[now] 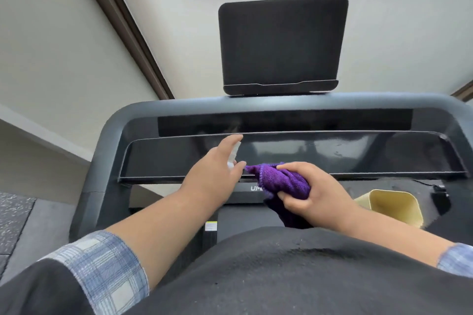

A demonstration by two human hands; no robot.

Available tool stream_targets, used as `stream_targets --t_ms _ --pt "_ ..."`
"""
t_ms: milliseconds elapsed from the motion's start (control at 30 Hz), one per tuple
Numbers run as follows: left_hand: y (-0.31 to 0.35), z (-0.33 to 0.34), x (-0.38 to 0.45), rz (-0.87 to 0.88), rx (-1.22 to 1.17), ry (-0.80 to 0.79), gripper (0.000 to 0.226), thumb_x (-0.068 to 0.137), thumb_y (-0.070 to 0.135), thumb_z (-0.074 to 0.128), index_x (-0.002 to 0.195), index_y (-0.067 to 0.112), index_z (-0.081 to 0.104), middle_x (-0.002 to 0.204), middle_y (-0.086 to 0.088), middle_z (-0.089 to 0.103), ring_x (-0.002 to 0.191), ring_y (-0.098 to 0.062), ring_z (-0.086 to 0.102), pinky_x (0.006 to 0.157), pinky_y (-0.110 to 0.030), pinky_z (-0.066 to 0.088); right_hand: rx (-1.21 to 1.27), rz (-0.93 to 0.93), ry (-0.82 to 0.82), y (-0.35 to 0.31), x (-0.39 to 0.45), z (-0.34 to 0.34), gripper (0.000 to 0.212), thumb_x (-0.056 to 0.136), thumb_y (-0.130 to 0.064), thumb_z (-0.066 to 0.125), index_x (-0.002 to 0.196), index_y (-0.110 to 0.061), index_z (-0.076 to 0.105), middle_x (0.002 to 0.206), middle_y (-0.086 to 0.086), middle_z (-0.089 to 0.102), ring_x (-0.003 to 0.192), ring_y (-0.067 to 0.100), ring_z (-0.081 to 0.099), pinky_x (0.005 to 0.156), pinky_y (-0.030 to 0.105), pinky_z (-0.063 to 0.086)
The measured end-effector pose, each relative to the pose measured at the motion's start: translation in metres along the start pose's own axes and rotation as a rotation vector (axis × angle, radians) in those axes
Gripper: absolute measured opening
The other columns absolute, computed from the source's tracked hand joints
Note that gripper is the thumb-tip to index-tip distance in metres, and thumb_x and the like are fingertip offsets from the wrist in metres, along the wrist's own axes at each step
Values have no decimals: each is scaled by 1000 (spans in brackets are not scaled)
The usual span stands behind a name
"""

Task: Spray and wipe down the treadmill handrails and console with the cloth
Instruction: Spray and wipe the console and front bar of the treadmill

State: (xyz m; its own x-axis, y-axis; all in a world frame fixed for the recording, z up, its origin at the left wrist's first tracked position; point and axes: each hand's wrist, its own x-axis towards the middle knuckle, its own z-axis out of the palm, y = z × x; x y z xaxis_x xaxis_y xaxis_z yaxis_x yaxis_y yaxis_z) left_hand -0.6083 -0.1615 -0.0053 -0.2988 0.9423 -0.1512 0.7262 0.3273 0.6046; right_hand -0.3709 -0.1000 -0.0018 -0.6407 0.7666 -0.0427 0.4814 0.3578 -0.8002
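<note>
1 treadmill console (320, 151), 1 tablet holder (281, 43) above it, 1 purple cloth (281, 181), 1 small white spray bottle (234, 155), 1 yellow bin (394, 206) at right. Left hand (217, 169) wraps the bottle, index finger extended up top, nozzle twd console panel. Right hand (312, 192) clenches the bunched cloth at console's lower edge, just beside the left hand.

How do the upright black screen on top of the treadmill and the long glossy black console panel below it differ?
The upright black screen is matte, nearly square and stands tilted above the frame; the long glossy black console panel is wide, low and reflective. The panel shows wet droplets at its right; the screen shows none. The left hand holds a small white spray bottle at the panel, not the screen. Both are black and unlit.
</note>
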Motion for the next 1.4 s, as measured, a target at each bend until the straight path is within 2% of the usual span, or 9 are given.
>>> stream_targets --t_ms 167,300,400,500,567,667,733,967,1400 --pt "43 28 13 105 -14 -58 55 95 42 57 138 57 25 107 12 60 89 -11 59 80 -27 42 141 111 171 17 -21 -34 41 68 -46 70 106 -59 61 115 -30 62 106 -6 61 86 3 39" --pt "71 53 18 138 -28 -106 54 94 45 56 135 62 25 105 17 59 85 -1 57 73 -24 42 205 159 355 44 -33 -80 40 73 -38 72 113 -44 66 110 -19 69 104 2 65 90 16 48" --pt "90 74 17 147 -45 -148 54 93 47 56 132 67 25 103 21 60 86 5 57 72 -19 43 169 216 551 72 -36 -125 38 75 -38 70 110 -52 63 107 -23 68 101 -3 64 87 9 45" --pt "106 92 14 131 -60 -158 54 92 47 56 132 68 26 102 23 61 86 2 59 75 -24 46 80 290 678 102 -36 -169 43 76 -48 67 119 -45 61 110 -20 66 98 -6 61 86 4 41" --pt "116 103 12 129 -53 -162 53 92 48 57 130 69 26 101 23 62 84 1 59 75 -25 47 -25 331 698 123 -31 -195 48 76 -53 65 123 -41 59 114 -18 63 100 -1 59 92 12 42" --pt "130 115 10 122 -43 -160 53 92 49 57 130 70 26 103 22 63 87 2 59 76 -24 45 -209 374 520 154 -19 -215 53 80 -49 68 129 -30 60 122 -4 64 113 20 57 104 37 45" --pt "138 122 9 111 -45 -151 53 92 49 57 129 71 26 103 23 62 86 5 58 74 -21 44 -275 414 323 168 -14 -214 63 83 -49 70 137 -22 57 132 3 61 124 27 53 111 43 40" --pt "154 141 3 78 -57 -133 54 90 47 58 130 68 29 102 23 61 89 1 58 78 -24 45 -435 441 187 179 -15 -195 95 80 -75 49 154 -18 33 157 14 36 147 32 27 123 43 18" --pt "144 130 -28 35 -69 -112 50 83 61 46 124 78 23 100 33 58 96 10 54 82 -16 41 -655 140 -104 118 24 -126 90 76 -76 45 145 -17 38 147 12 44 139 33 33 116 47 30"
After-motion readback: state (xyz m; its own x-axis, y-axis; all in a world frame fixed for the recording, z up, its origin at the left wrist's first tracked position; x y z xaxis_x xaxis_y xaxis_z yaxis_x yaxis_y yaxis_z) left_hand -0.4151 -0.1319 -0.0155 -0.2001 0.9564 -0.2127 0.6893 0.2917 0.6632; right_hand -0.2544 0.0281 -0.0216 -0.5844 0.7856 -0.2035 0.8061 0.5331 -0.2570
